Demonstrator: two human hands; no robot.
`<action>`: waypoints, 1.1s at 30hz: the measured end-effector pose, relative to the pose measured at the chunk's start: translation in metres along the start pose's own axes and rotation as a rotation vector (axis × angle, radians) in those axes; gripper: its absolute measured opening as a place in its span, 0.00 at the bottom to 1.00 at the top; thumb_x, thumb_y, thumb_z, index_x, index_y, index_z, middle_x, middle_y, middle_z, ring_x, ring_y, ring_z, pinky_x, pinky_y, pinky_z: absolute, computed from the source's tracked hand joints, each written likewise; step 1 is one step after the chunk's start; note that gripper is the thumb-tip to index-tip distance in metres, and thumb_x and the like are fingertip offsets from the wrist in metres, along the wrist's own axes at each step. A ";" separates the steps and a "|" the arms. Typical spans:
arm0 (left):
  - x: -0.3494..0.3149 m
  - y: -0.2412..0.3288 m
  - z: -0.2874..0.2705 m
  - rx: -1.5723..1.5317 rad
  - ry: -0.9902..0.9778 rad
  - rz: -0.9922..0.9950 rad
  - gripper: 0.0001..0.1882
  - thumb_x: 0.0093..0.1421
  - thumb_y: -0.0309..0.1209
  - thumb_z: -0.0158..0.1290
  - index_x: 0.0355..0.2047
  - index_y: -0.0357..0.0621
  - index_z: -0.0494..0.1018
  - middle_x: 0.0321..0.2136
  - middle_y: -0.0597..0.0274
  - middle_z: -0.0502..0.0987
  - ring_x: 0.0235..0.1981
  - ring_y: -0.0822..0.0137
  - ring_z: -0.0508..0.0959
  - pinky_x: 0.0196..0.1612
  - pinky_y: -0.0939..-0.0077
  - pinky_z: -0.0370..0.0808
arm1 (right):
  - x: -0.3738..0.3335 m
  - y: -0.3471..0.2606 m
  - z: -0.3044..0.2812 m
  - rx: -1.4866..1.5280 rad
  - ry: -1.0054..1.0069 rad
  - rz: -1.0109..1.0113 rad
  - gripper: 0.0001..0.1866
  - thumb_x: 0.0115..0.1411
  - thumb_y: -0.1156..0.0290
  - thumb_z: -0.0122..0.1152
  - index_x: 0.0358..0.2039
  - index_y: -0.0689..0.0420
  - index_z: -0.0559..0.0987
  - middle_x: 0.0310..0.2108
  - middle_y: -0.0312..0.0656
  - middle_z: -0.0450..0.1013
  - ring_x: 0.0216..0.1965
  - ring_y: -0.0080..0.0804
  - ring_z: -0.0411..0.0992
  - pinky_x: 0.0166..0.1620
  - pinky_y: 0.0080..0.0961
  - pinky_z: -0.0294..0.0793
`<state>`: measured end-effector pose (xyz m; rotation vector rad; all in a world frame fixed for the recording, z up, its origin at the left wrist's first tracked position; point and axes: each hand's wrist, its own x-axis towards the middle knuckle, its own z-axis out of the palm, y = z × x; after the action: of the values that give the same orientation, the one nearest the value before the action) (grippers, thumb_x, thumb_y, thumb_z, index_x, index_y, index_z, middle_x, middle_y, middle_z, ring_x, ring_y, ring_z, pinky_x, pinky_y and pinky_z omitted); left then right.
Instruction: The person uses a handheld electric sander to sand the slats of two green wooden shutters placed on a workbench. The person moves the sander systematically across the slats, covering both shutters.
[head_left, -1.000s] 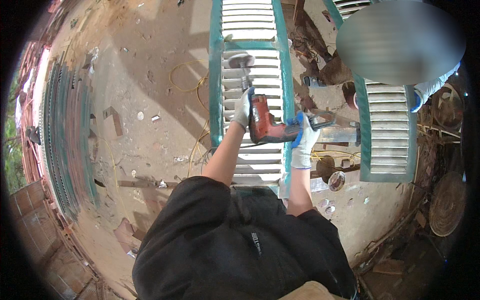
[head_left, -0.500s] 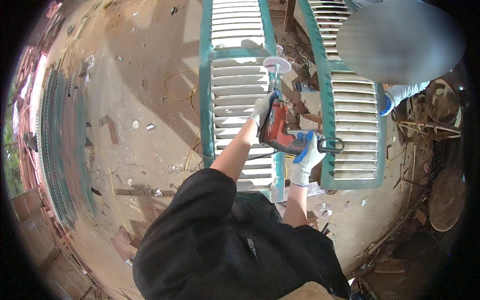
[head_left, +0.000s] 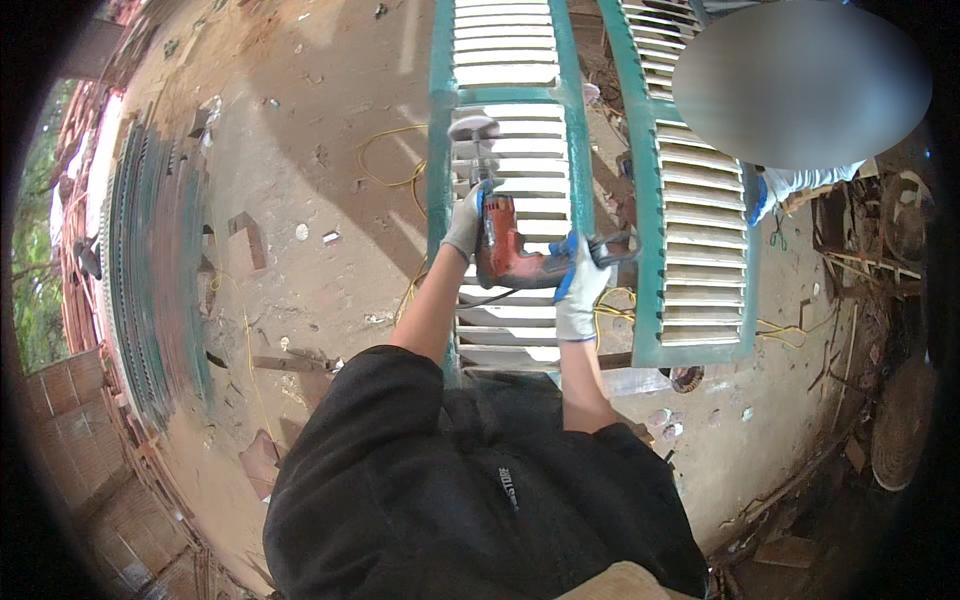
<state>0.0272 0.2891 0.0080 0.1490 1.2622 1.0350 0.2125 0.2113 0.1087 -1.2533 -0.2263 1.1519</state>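
A red and black power drill (head_left: 503,243) with a round pale disc (head_left: 474,128) on its front end is held over a green-framed louvred shutter (head_left: 578,150). My left hand (head_left: 463,222), in a grey-white glove with blue, is closed around the drill's front part. Closed on the rear handle is my right hand (head_left: 580,295), in a white and blue glove. The disc is over the left end of the pale slats, beside the left frame bar; whether it touches them I cannot tell.
A second green shutter (head_left: 650,290) lies to the right, with a co-worker's gloved hand (head_left: 764,198) at its right edge. Yellow cords (head_left: 385,178) trail on the dusty ground. Long green-painted strips (head_left: 160,270) are stacked at the left. A woven round basket (head_left: 903,430) stands far right.
The drill and both hands have moved left across the shutter. Its disc has gone from the right frame bar to near the left one. The whole view has shifted slightly.
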 end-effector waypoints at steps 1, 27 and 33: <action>-0.006 0.008 -0.012 0.062 -0.044 0.032 0.15 0.60 0.43 0.49 0.36 0.45 0.74 0.26 0.64 0.76 0.21 0.69 0.75 0.27 0.75 0.75 | -0.016 0.014 0.003 0.013 0.014 -0.058 0.04 0.55 0.77 0.60 0.28 0.61 0.73 0.21 0.39 0.71 0.17 0.28 0.69 0.25 0.27 0.74; -0.069 0.036 -0.129 0.110 -0.073 0.205 0.16 0.60 0.42 0.49 0.37 0.41 0.76 0.26 0.68 0.75 0.25 0.75 0.73 0.31 0.80 0.71 | -0.150 0.071 0.045 0.054 0.034 0.156 0.04 0.59 0.73 0.57 0.30 0.57 0.71 0.22 0.35 0.68 0.23 0.25 0.70 0.30 0.24 0.74; -0.056 0.012 -0.096 0.688 0.102 0.336 0.17 0.61 0.41 0.47 0.40 0.42 0.76 0.26 0.66 0.76 0.24 0.76 0.73 0.31 0.78 0.72 | -0.116 0.058 0.018 0.022 0.095 0.007 0.04 0.56 0.74 0.58 0.28 0.57 0.72 0.19 0.36 0.68 0.21 0.28 0.70 0.26 0.25 0.73</action>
<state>-0.0561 0.2155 0.0202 0.8678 1.6859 0.8534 0.1139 0.1253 0.1180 -1.2873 -0.1380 1.0954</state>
